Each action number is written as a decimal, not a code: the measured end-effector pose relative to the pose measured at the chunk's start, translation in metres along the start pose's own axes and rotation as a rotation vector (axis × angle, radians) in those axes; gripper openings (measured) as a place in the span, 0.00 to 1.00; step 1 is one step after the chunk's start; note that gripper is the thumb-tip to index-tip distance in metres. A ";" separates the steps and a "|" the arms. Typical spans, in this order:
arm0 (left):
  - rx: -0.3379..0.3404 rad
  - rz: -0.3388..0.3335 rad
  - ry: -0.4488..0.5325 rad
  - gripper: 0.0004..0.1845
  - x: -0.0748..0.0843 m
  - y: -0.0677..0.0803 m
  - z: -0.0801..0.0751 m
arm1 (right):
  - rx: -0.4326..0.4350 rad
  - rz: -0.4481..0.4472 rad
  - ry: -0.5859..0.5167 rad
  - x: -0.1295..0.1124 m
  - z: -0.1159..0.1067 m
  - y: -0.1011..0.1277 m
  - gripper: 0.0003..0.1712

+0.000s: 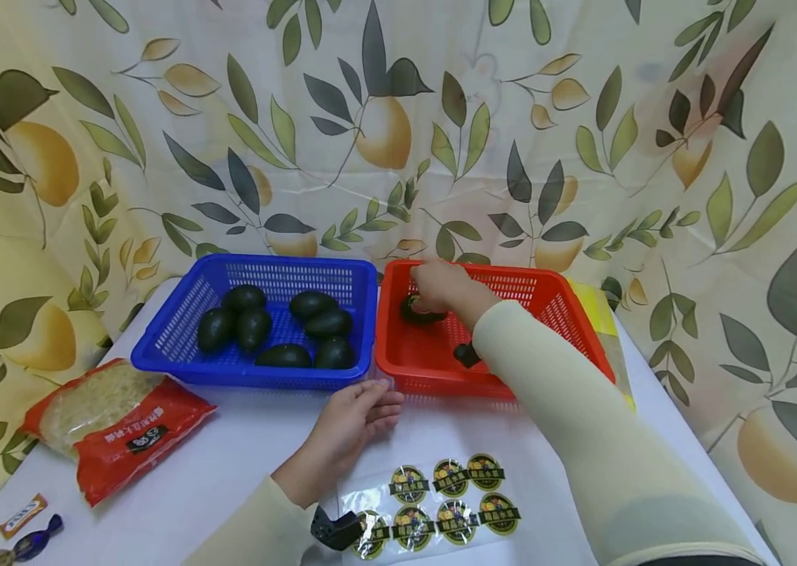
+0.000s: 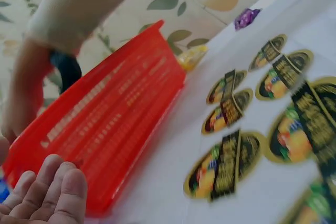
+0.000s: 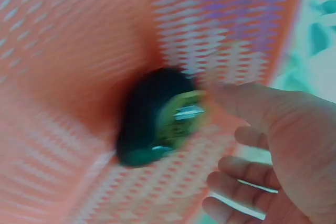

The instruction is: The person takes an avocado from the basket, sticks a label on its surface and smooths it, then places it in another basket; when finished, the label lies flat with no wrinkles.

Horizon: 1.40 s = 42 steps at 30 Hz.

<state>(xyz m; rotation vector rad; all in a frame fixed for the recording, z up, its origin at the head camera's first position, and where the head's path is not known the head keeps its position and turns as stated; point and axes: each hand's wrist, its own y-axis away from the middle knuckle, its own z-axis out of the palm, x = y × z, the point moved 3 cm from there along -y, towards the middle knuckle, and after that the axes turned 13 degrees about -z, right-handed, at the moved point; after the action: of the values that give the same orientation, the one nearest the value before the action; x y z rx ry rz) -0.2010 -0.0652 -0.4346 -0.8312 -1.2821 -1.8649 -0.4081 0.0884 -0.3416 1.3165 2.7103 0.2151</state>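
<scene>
My right hand point(image 1: 444, 287) is inside the red basket point(image 1: 441, 384), at its back left corner. Beside it lies a dark avocado point(image 3: 142, 114) bearing a round gold-and-black sticker point(image 3: 181, 119). In the right wrist view, the fingers of that hand are extended and loosely spread, with the thumb close to the avocado. My left hand point(image 1: 356, 420) is held with relaxed fingers at the front, near where the two baskets meet, holding nothing. Below it lies a clear sheet point(image 1: 359, 489) with several round stickers point(image 1: 413, 527).
Left of the red basket stands a blue basket point(image 1: 243, 380) with several avocados point(image 1: 253, 326). A red bag of dry food point(image 1: 123, 424), an orange-wrapped bar point(image 1: 22, 515) and a purple-wrapped candy point(image 1: 31, 542) lie at the left. A yellow package point(image 1: 593, 310) sits behind the red basket's right side.
</scene>
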 end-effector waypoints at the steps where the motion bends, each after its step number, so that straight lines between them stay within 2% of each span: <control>1: 0.009 -0.001 0.012 0.25 0.000 0.003 -0.006 | 0.023 -0.021 0.008 -0.007 -0.011 0.000 0.30; 4: 0.048 0.015 0.065 0.27 0.003 0.012 -0.024 | 0.087 -0.133 -0.039 -0.038 -0.042 -0.003 0.28; 7: 0.073 0.048 0.094 0.28 0.005 0.017 -0.035 | 0.110 -0.303 -0.153 -0.075 -0.058 -0.013 0.27; 10: 0.080 0.065 0.126 0.27 0.005 0.018 -0.039 | 0.064 -0.449 -0.292 -0.109 -0.054 -0.027 0.26; 13: 0.085 0.060 0.164 0.24 0.004 0.018 -0.038 | 0.011 -0.528 -0.398 -0.134 -0.040 -0.042 0.25; 16: 0.083 0.060 0.178 0.22 0.004 0.016 -0.037 | -0.008 -0.556 -0.458 -0.148 -0.027 -0.058 0.24; 20: 0.079 0.072 0.164 0.23 0.004 0.016 -0.037 | -0.006 -0.576 -0.451 -0.158 -0.017 -0.076 0.23; 23: 0.075 0.078 0.158 0.23 0.004 0.016 -0.038 | -0.037 -0.586 -0.440 -0.163 -0.012 -0.088 0.24; 26: 0.073 0.094 0.151 0.23 0.004 0.015 -0.040 | -0.128 -0.579 -0.429 -0.168 -0.005 -0.097 0.26; 32: 0.074 0.116 0.169 0.21 0.004 0.012 -0.040 | -0.418 -0.531 -0.360 -0.178 0.010 -0.103 0.36; 35: 0.066 0.115 0.163 0.21 0.003 0.012 -0.040 | -0.524 -0.529 -0.319 -0.183 0.016 -0.103 0.37; 39: 0.057 0.118 0.135 0.21 0.003 0.011 -0.042 | -0.594 -0.525 -0.282 -0.191 0.019 -0.102 0.37; 42: 0.066 0.116 0.127 0.22 0.004 0.012 -0.046 | -0.555 -0.535 -0.257 -0.195 0.015 -0.102 0.38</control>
<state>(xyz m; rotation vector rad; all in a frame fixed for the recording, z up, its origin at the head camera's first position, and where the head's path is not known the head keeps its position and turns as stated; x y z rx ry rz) -0.1979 -0.1122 -0.4393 -0.7250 -1.1846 -1.7462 -0.3645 -0.1269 -0.3653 0.4217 2.4093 0.6274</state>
